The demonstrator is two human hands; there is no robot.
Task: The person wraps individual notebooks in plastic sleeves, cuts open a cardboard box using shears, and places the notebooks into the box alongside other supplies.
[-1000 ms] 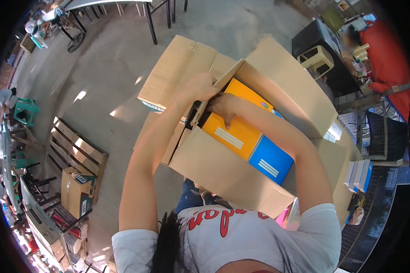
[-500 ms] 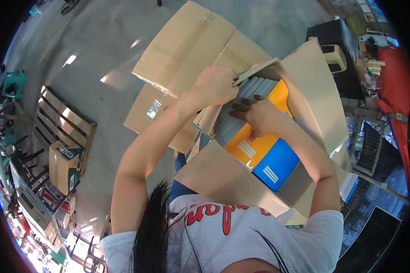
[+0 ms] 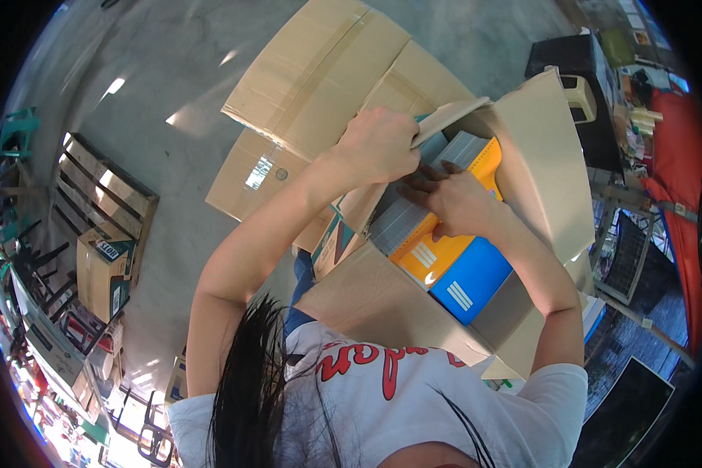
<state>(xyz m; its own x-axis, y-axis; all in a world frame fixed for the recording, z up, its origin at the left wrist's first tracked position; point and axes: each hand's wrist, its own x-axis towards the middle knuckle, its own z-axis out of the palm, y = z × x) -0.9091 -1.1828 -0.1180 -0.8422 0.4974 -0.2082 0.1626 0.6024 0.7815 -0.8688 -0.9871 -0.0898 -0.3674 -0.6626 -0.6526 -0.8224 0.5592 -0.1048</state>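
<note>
An opened cardboard box (image 3: 402,292) stands before me, holding a packed row of notebooks. A yellow-covered notebook (image 3: 427,256) with a punched, bound-looking edge and a blue-covered notebook (image 3: 473,282) face me; grey edges of many more show behind the yellow one. My left hand (image 3: 378,148) is closed around the box's far-left flap (image 3: 454,118). Inside the box, my right hand (image 3: 466,201) grips the row, thumb by the yellow cover and fingers over the far side of the grey edges. Those fingertips lie partly in shadow, beside a dark gap along the box wall.
Larger cardboard boxes (image 3: 312,74) stand just beyond on the concrete floor. To the left is a wooden pallet (image 3: 105,183) with a small carton (image 3: 101,273) at its near end. At right are a black cabinet (image 3: 565,66), metal frames and a red cover (image 3: 673,140).
The grey-edged notebooks have tilted away from the box's left wall, widening a dark gap there. My right hand has shifted slightly with them; my left hand still holds the flap.
</note>
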